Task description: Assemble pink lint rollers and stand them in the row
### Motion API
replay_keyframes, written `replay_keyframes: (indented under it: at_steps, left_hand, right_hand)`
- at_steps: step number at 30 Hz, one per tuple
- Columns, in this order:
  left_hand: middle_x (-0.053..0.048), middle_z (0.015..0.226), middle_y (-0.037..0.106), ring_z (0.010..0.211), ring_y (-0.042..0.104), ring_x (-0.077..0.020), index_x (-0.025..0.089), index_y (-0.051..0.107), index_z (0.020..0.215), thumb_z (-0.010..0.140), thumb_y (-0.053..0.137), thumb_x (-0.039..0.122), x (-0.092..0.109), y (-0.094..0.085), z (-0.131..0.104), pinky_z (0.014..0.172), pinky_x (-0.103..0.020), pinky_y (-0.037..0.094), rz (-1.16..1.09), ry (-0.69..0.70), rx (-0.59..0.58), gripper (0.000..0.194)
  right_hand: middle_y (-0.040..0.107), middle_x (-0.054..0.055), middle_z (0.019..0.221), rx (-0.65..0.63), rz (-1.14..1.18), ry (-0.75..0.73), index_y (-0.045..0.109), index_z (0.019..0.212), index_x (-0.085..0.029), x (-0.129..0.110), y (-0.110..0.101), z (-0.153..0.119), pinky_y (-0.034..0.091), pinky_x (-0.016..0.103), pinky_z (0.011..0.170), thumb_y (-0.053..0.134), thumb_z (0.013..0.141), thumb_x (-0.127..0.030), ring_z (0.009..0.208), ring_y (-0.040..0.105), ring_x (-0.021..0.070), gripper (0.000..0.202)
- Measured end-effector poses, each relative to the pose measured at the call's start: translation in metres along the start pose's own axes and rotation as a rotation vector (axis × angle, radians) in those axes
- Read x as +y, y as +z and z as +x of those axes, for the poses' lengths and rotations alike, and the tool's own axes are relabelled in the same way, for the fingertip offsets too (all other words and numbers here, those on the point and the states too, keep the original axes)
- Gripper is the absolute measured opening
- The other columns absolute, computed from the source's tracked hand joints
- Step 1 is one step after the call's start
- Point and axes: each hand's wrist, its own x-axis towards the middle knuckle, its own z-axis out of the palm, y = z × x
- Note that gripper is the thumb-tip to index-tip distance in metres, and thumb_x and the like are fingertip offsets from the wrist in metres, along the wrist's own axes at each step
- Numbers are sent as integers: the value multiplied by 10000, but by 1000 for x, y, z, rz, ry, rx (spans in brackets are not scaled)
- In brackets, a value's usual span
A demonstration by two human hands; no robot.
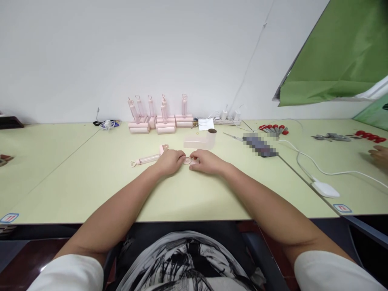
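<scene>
Head view: small pink ring [187,161] sits between both hands, low over the bench [182,194]. Left hand [171,161] has fingertips at its left edge, right hand [209,161] at its right; can't tell whether either grip is pinched closed. Best handled by the rim, light even pressure from both sides, wrists steady, clear of the pink roller [148,159] beside the left hand.

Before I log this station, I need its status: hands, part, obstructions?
Left hand and right hand at small ring, grip unclear. Pink handle beside left hand. Upright tube beyond, not blocking.
</scene>
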Motion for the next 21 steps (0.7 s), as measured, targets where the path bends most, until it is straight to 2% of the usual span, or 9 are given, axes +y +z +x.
replay_keyframes:
  at_steps: [2,6,11,14,17,19,21]
  left_hand:
    - [-91,978,757,860,666,-257,185,715,974,910,402,260,-4,3,4,877,-406,422,-11,-16,22,328]
    - [-84,924,765,833,674,-254,184,728,916,890,432,254,-6,7,10,914,-431,415,22,-18,40,306]
    - [-52,928,764,861,675,-236,205,733,939,894,430,285,-5,-2,9,908,-392,440,7,-62,139,317]
    - [-51,955,762,879,676,-225,201,733,973,885,453,317,-8,-13,5,826,-327,476,-46,-176,254,316]
    - [-46,944,761,864,679,-211,196,726,984,877,459,321,-19,-30,0,781,-294,485,-73,-306,341,314]
    - [-52,933,757,857,677,-217,195,720,952,862,467,317,-31,-44,-5,747,-291,483,-28,-400,333,295]
    - [-62,944,751,844,672,-235,203,713,906,820,518,339,-43,-58,-11,702,-296,477,48,-505,220,253]
  right_hand:
    - [694,88,995,-27,-29,19,693,1026,-194,1,1,1,414,288,691,685,773,-303,850,618,225,275]
    - [666,103,1074,28,-65,36,650,1153,-170,6,1,3,427,302,765,665,798,-251,914,613,231,364]
    - [601,111,1110,49,-118,-42,657,1163,-186,-1,4,0,428,327,833,603,858,-222,1022,568,248,311]
    - [598,119,1078,8,-137,-109,692,1140,-189,-10,6,-3,421,340,850,567,887,-213,1025,551,256,283]
    - [601,131,1050,-47,-142,-114,706,1155,-180,-15,7,-3,419,347,850,558,896,-221,1002,556,259,302]
    - [604,137,1042,-49,-141,-89,712,1153,-175,-13,8,-2,420,350,853,552,904,-236,1006,554,265,302]
    - [604,139,1060,-29,-139,-59,716,1146,-178,-8,8,1,421,357,861,555,907,-255,1023,545,274,298]
